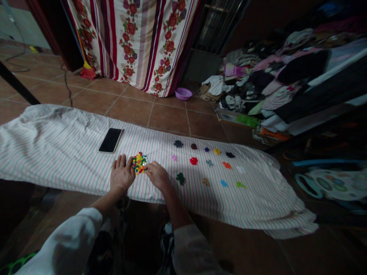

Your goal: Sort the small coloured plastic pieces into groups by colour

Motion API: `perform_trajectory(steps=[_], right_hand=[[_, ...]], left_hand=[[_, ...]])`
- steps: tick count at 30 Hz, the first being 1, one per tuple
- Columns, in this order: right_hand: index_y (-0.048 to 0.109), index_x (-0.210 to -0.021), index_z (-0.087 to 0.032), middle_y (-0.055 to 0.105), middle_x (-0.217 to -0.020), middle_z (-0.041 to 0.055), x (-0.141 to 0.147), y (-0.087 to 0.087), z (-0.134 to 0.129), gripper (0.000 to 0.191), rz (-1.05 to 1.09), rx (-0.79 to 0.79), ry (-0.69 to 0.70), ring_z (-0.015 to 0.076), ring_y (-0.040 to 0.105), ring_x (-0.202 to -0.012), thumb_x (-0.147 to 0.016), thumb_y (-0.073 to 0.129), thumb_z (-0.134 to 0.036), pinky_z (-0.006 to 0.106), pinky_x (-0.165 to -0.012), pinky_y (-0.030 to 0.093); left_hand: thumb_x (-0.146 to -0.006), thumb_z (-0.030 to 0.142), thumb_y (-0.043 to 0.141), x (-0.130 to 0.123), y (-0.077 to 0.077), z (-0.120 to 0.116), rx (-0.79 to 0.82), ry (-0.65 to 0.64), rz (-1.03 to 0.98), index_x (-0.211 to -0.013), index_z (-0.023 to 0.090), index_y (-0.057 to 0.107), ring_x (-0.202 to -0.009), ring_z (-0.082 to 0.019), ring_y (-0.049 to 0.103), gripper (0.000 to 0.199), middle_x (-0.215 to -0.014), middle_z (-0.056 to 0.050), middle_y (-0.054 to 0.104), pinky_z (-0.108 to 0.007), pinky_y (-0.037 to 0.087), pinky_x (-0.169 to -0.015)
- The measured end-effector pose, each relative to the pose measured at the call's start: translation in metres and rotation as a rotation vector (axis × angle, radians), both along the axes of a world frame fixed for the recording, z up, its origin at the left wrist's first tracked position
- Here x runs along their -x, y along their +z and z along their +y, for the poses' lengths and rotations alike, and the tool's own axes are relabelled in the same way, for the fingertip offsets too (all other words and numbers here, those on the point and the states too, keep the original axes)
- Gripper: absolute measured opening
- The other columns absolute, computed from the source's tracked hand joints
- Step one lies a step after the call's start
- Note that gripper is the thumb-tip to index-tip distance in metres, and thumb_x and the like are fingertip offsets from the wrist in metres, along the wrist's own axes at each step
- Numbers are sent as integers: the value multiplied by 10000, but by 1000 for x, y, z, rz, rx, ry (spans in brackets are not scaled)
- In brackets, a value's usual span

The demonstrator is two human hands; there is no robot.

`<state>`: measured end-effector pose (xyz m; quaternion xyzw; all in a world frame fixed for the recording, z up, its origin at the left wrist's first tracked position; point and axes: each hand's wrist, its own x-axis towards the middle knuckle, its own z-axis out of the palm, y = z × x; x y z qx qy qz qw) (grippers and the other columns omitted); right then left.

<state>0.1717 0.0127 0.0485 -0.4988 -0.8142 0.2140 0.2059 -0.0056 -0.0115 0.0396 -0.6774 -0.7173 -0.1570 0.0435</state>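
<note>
A mixed pile of small, bright pieces [139, 163], in yellow, red, green and white, lies on a striped cloth [160, 187]. My left hand [122, 175] rests flat on the cloth at the pile's left edge, fingers stretched out. At the pile's right edge, my right hand [157, 175] has its fingers curled together in a pinch; what is between the fingertips is too small to make out. To the right sit single-colour heaps, among them a red heap [193, 161], a dark green heap [180, 178], a pink heap [174, 157] and a dark grey heap [178, 143].
A dark-screened phone [110, 140] lies on the cloth behind my left hand. Beyond the cloth are a tiled floor, a floral curtain [137, 42], a purple basin [183, 93] and a red broom [88, 71]. Heaped clothes [266, 72] fill the right side.
</note>
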Motion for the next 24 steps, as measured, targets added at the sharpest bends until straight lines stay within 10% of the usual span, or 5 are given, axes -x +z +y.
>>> perform_trajectory(steps=[24], right_hand=[[672,-897,-194,631,-835,25,-54,18,7,258,155,-13,-138,143,593,-765,-776,487,-61,246,-731,460]], left_hand=[[-895,281,394,-1,2,0,14,0,11,-1351,162,548,-1396,-328,386,496,-1453,-190,483,-498,301,-1126]])
